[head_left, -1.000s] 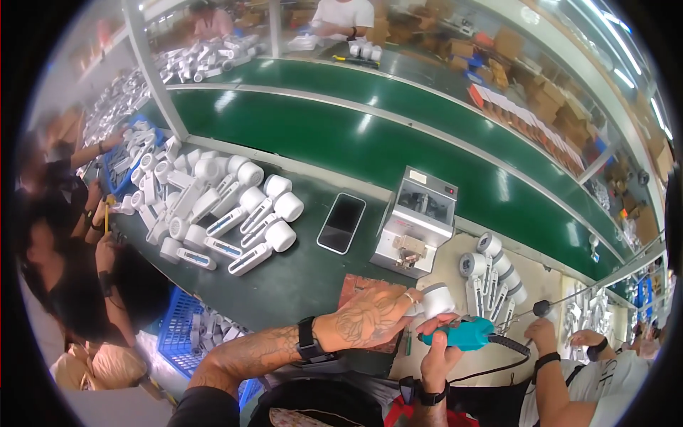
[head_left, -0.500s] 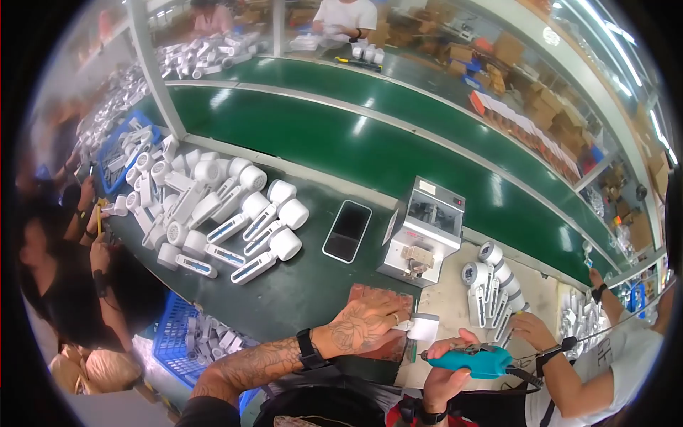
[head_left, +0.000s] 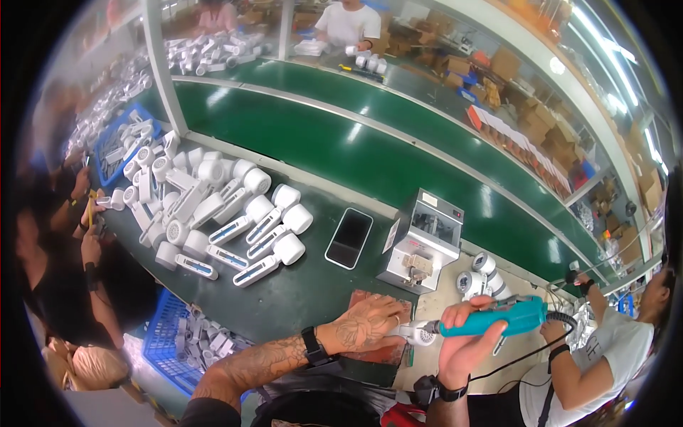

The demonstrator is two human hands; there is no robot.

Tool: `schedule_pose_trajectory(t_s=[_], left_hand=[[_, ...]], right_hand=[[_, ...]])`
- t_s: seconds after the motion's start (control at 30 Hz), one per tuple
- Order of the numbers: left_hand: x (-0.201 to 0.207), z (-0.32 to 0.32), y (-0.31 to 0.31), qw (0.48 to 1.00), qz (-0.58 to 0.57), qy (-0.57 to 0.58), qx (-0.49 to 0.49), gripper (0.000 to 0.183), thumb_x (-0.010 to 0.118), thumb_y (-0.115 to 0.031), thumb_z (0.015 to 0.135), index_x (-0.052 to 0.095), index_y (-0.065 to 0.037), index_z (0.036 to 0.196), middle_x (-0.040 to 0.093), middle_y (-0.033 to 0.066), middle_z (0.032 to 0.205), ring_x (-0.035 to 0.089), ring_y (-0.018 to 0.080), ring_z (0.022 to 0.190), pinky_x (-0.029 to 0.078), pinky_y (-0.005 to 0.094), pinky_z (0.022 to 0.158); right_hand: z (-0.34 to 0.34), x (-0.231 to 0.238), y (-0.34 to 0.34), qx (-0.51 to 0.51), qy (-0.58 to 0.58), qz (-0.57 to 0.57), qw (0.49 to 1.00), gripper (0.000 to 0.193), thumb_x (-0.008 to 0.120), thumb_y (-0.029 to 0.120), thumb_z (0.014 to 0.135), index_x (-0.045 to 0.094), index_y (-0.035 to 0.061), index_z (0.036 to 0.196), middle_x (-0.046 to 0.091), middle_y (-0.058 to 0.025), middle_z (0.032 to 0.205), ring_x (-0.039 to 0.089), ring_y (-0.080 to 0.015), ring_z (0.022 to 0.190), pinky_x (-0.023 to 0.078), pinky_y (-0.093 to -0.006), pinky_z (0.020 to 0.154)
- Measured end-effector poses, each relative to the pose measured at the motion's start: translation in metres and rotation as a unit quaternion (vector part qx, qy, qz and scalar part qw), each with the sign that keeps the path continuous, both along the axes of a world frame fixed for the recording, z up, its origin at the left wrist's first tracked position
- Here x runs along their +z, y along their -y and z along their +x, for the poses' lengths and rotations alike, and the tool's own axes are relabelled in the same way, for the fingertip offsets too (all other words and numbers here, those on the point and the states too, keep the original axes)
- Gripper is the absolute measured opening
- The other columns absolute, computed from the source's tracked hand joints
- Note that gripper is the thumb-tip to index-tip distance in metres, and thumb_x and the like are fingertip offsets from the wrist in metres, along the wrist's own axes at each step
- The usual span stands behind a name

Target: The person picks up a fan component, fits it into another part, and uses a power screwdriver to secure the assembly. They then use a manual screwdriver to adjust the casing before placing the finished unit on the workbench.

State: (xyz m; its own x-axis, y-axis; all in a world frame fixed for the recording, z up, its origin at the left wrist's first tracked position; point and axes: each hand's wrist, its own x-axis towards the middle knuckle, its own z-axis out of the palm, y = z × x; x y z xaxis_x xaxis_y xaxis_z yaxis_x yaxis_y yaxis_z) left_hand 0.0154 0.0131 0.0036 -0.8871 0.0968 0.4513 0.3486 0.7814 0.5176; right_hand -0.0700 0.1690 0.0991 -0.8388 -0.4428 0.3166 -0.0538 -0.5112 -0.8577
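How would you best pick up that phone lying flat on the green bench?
Probably by its two long edges, coming straight down from above. The phone lies flat, screen up, with bare bench on both long sides, so fingers can pinch across its narrow width.

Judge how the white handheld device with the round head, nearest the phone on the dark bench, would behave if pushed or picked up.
The white handheld device looks like hard moulded plastic, so probably stiff and fairly light. Its round head is wider than the slim handle, so a sideways push would likely swing it around the head rather than roll it far. The glossy shell may be a bit slippery, and it lies close to its neighbours.
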Motion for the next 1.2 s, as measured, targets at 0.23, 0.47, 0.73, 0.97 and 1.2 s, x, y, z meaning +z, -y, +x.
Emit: schedule_pose_trajectory(t_s=[0.23,0.47,0.73,0.97,1.2], left_hand=[[-0.010,-0.002,-0.008,0.999,-0.007,-0.039,0.022,0.049,0.069,-0.038,0.089,0.064,-0.004,0.124,0.061,0.0099,0.123,0.057,0.0291,0.111,0.045,0.0401,0.098],[-0.009,-0.005,0.004,0.998,0.029,-0.049,0.035,0.047,0.073,-0.035,0.084,0.067,-0.009,0.122,0.064,0.0067,0.113,0.059,0.0259,0.103,0.048,0.0392,0.089],[-0.006,-0.001,-0.002,0.999,0.024,0.001,0.031,0.047,0.068,-0.039,0.089,0.063,-0.007,0.122,0.061,0.0079,0.123,0.055,0.0275,0.111,0.045,0.0419,0.095],[-0.011,-0.003,-0.001,0.999,0.019,0.011,0.028,0.048,0.071,-0.037,0.085,0.063,-0.006,0.121,0.061,0.0088,0.120,0.056,0.0278,0.109,0.046,0.0416,0.093],[-0.012,-0.011,-0.003,0.997,0.042,-0.050,0.047,0.047,0.077,-0.035,0.081,0.067,-0.009,0.118,0.064,0.0056,0.111,0.059,0.0265,0.098,0.050,0.0404,0.086]], right_hand=[[-0.030,0.004,0.037,-0.064,0.028,0.033,0.997,0.048,0.048,0.052,0.103,0.053,0.0045,0.107,0.045,-0.0035,0.075,0.045,-0.0176,0.068,0.040,-0.0318,0.066],[-0.052,-0.007,0.072,-0.097,-0.093,0.099,0.986,0.037,0.047,0.037,0.106,0.055,0.0012,0.101,0.052,-0.0050,0.068,0.053,-0.0165,0.060,0.043,-0.0302,0.055],[-0.073,-0.037,0.087,-0.076,-0.165,0.112,0.977,0.029,0.051,0.029,0.105,0.055,0.0008,0.100,0.056,-0.0056,0.070,0.056,-0.0155,0.061,0.045,-0.0283,0.056],[-0.057,-0.035,0.075,-0.044,-0.138,0.164,0.976,0.028,0.050,0.028,0.105,0.055,0.0002,0.100,0.056,-0.0054,0.069,0.056,-0.0147,0.060,0.045,-0.0291,0.057],[-0.030,-0.034,0.019,-0.031,-0.093,0.114,0.989,0.057,0.065,0.052,0.094,0.055,-0.0028,0.104,0.054,-0.0079,0.069,0.053,-0.0180,0.061,0.043,-0.0307,0.056]])
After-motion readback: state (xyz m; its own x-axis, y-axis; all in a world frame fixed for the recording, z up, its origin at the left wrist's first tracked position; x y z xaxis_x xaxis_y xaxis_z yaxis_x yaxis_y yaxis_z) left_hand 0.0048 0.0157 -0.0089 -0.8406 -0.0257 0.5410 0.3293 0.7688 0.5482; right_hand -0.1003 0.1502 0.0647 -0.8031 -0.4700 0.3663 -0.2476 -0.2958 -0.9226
